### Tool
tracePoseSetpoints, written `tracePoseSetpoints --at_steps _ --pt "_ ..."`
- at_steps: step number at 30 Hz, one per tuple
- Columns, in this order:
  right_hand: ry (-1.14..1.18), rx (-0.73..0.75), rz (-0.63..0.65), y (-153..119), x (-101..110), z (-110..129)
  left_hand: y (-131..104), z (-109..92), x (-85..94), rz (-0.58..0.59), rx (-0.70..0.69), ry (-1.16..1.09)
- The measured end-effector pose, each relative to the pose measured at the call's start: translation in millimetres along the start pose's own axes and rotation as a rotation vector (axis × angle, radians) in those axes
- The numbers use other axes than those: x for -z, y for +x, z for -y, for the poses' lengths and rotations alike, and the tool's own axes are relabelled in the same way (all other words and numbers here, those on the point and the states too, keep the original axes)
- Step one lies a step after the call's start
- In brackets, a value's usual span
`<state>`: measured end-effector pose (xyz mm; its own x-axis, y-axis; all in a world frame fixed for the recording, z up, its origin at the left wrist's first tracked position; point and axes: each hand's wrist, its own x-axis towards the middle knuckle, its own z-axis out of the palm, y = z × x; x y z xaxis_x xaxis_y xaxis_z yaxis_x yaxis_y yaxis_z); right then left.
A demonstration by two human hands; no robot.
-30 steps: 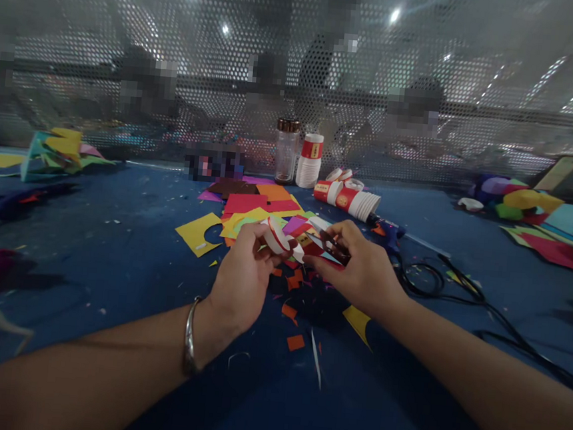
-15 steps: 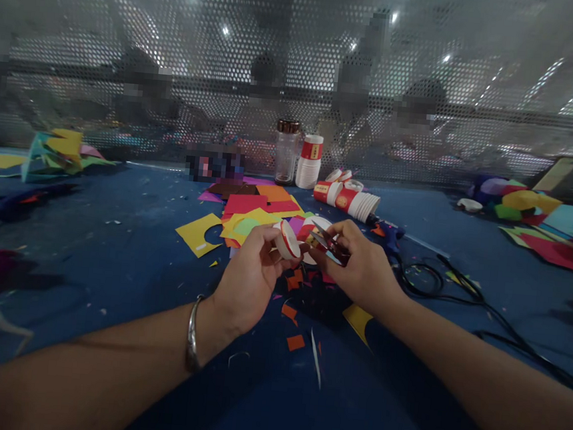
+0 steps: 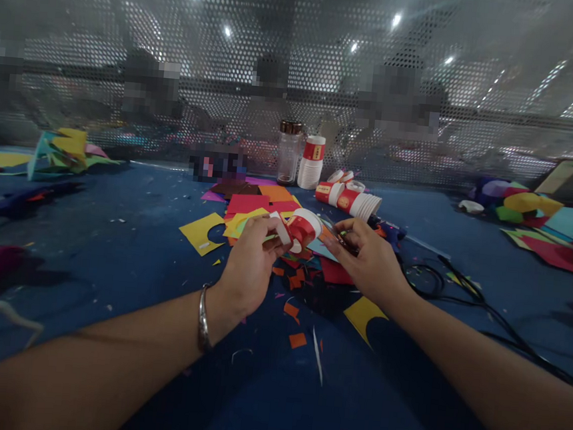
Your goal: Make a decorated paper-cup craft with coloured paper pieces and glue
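My left hand [image 3: 253,259] is closed around a cut red-and-white paper cup [image 3: 304,228], held tilted above the coloured paper. A white end piece [image 3: 281,229] of it shows by my left fingertips; whether it is still joined to the red part is hard to tell. In my right hand [image 3: 366,252] are dark-handled scissors [image 3: 334,232], just right of the cup and pointing toward it. My fingers hide most of the handles, and I cannot tell whether the blades touch the cup.
Coloured paper sheets [image 3: 247,206] lie behind my hands, with orange scraps [image 3: 297,340] nearer me. Farther back stand a glass jar [image 3: 288,153] and stacked paper cups [image 3: 312,164]; more cups [image 3: 358,203] lie sideways. A glue gun [image 3: 389,231] and black cable [image 3: 479,304] are on the right.
The cup in my left hand has turned, so its red side now shows instead of the white opening. My right hand with the scissors has shifted slightly right.
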<state>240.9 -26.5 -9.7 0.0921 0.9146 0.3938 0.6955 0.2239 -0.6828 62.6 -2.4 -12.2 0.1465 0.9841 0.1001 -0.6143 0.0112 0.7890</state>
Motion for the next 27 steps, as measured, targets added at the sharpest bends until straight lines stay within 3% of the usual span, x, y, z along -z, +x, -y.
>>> tracePoseSetpoints --at_steps 10,20,27 --pt "-0.018 0.0 0.043 -1.5 -0.7 -0.4 8.5 -0.7 -2.6 -0.122 -0.02 0.012" --pt "-0.038 0.025 0.007 -1.7 0.1 -5.8 17.1 -2.3 3.7 -0.092 -0.034 0.068" --pt "-0.028 0.042 0.033 -1.9 1.9 -6.3 17.7 -8.6 2.6 -0.165 0.034 0.103"
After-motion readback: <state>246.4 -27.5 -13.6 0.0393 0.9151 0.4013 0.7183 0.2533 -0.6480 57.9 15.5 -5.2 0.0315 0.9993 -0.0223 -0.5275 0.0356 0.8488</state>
